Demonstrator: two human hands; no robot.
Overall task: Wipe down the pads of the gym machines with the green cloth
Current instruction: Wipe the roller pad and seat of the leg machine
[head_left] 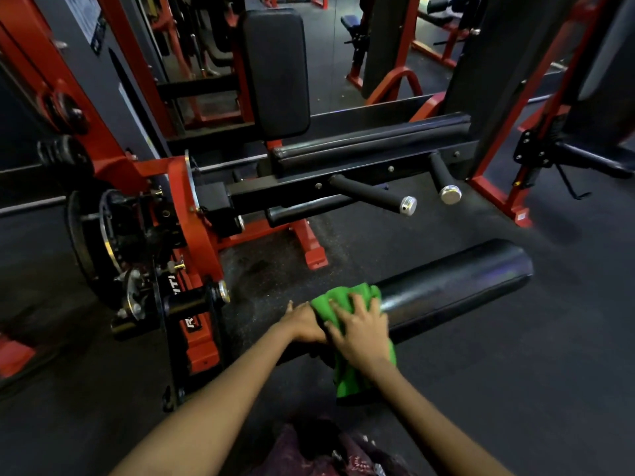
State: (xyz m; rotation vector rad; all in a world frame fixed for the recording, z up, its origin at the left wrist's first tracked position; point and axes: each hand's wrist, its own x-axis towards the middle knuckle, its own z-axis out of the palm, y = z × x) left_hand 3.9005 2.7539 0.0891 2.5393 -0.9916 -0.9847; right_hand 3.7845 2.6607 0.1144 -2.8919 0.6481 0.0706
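As roller pad (457,286) runs lower-left to upper-right, right hand (360,329) presses green cloth (343,300).

One view only, taken from the person's head, facing forward and steeply down. Both forearms enter from the bottom edge toward 12 o'clock, so the camera sits close above them. The roller pad (446,290) lies near, just past centre toward 4 o'clock. The upright back pad (275,73) stands farther off at 12 o'clock. The red machine frame (199,214) fills the 9 o'clock side. Wide-angle bending shows at the edges. No second view shares the scene.
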